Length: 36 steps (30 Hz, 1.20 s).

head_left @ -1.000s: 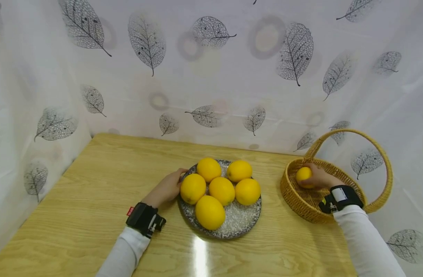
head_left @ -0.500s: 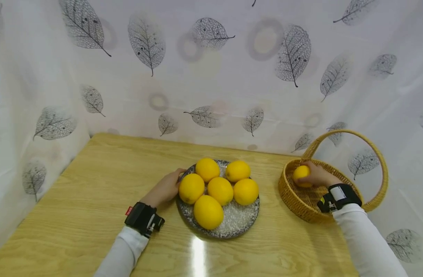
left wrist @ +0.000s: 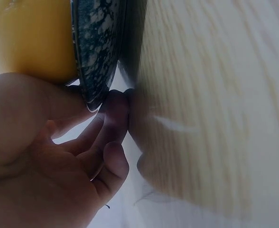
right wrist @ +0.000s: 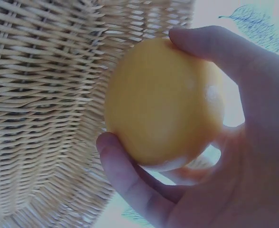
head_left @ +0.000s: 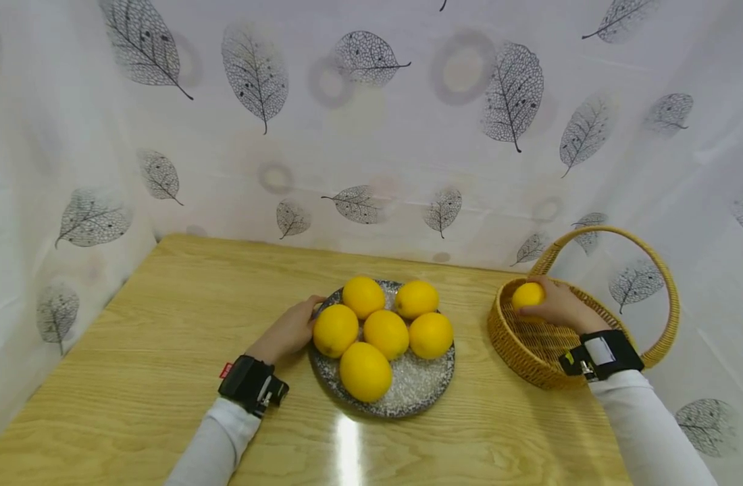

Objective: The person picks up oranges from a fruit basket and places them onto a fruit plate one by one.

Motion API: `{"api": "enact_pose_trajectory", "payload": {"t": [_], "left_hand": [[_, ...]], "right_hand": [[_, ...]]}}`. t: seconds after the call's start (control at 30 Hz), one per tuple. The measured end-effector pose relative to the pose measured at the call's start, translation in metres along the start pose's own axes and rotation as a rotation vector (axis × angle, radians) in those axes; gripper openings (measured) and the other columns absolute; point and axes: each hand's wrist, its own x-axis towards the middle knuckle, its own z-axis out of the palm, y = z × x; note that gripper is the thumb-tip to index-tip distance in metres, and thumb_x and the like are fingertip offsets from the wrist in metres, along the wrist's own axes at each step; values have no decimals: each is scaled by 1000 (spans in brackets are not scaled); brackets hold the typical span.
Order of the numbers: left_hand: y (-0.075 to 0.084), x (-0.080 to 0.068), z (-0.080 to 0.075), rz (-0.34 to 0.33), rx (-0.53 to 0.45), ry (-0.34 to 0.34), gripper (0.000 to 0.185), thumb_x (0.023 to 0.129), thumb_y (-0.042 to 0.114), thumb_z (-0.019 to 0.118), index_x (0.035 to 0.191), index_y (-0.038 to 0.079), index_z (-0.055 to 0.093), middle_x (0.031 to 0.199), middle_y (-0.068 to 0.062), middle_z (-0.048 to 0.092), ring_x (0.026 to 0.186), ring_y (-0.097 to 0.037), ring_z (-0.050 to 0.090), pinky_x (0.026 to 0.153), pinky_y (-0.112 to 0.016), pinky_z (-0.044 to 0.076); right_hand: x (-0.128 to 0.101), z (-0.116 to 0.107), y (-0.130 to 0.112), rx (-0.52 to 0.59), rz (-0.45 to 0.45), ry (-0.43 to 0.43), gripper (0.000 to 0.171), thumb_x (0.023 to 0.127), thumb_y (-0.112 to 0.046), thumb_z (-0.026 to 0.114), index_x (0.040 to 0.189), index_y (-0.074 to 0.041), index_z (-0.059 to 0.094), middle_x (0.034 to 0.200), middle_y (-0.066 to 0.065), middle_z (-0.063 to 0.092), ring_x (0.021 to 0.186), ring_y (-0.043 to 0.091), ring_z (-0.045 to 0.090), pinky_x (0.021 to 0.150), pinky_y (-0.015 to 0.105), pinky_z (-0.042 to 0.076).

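Note:
My right hand (head_left: 556,305) grips a yellow lemon (head_left: 527,295) just above the woven basket (head_left: 532,351) at the table's right; in the right wrist view thumb and fingers curl round the lemon (right wrist: 163,102) beside the basket's wall (right wrist: 40,109). My left hand (head_left: 289,331) holds the left rim of a speckled grey plate (head_left: 417,388), which carries several lemons (head_left: 386,333). In the left wrist view its fingers (left wrist: 113,111) pinch the plate's edge (left wrist: 99,52), with a lemon (left wrist: 32,38) above.
The wooden table (head_left: 183,324) stands in a corner of white leaf-print curtains (head_left: 371,121). The basket's arched handle (head_left: 657,270) rises behind my right hand, near the table's right edge.
My right hand has lifted the lemon slightly, from inside the basket up to its rim. The left hand has stayed on the plate's rim.

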Motion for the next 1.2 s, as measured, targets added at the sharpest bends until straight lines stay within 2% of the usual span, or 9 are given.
{"api": "enact_pose_trajectory", "payload": {"t": [0.13,0.3,0.47,0.7,0.97,1.2], "left_hand": [[0,0,1,-2,-2,-1,46,104,5,48,149,-2,43,144,-28,56,136,-42,53,114,-54,41],[-1,0,1,-10,-3,4,46,104,6,48,149,-2,43,143,-28,56,135,-43,53,114,-54,42],[-2,0,0,-7,-1,7,45,104,5,48,148,-2,43,143,-28,57,135,-42,54,113,-55,42],[-1,1,1,-3,0,3,45,104,6,47,148,-2,43,143,-28,56,137,-43,52,114,-55,41],[-1,2,1,-1,15,4,45,104,5,48,148,-1,43,143,-28,57,136,-43,53,113,-55,42],[0,2,1,-19,14,-1,46,104,4,48,149,0,43,142,-27,58,135,-42,54,113,-55,43]], "right_hand": [[-11,-1,-12,-21,16,61,90,91,-38,72,152,10,27,134,51,36,107,55,56,75,52,55],[-24,-2,-27,-33,28,120,92,91,-42,72,154,6,26,129,51,35,93,48,62,69,51,56],[-34,-3,-37,-43,31,142,93,91,-44,72,154,6,26,130,50,35,91,47,63,68,51,56],[-51,1,-54,-48,34,169,93,92,-48,70,155,3,26,139,51,30,97,52,62,71,57,56],[-69,17,-77,20,51,210,90,93,-51,68,158,-7,24,137,43,29,82,40,63,59,39,53],[-82,32,-93,21,42,248,84,91,-51,70,154,-11,31,134,40,34,83,41,64,59,43,53]]}}
